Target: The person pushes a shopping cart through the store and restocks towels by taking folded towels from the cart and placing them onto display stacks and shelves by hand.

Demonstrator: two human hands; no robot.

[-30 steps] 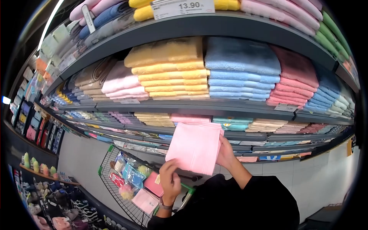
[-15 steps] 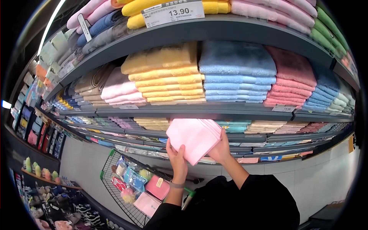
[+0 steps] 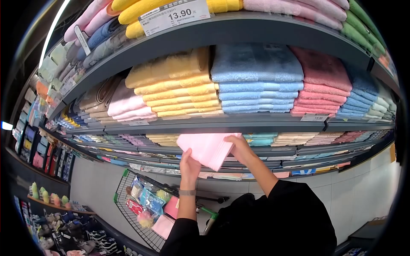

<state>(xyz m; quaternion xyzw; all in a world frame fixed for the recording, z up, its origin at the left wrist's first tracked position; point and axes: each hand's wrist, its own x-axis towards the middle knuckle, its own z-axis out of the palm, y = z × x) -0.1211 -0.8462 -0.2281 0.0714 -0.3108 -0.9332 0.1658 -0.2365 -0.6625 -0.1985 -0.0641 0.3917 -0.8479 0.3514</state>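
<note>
A folded pink towel [image 3: 205,149] is held between both hands, its upper edge partly under the front of the middle shelf. My left hand [image 3: 190,166] grips its lower left side, thumb on the front face. My right hand [image 3: 240,149] is closed on its right edge, thumb over the front. Behind the towel, lower shelves hold more folded towels, including a teal stack [image 3: 259,139] and a cream stack [image 3: 291,139]. Above the hands sit stacks of yellow towels [image 3: 179,91], blue towels [image 3: 257,79] and rose-red towels [image 3: 320,83].
A wire shopping cart [image 3: 121,192] with green corners stands at lower left, holding bagged goods and pink folded items. The dark shelf edge [image 3: 192,126] runs just above the hands. Shoes [image 3: 68,230] fill a display at far lower left. A price tag [image 3: 173,16] hangs at top.
The towel has moved slightly left and up, and is tilted differently. My right hand has shifted from beneath its corner to its right edge, thumb now in front. The view has turned a little.
</note>
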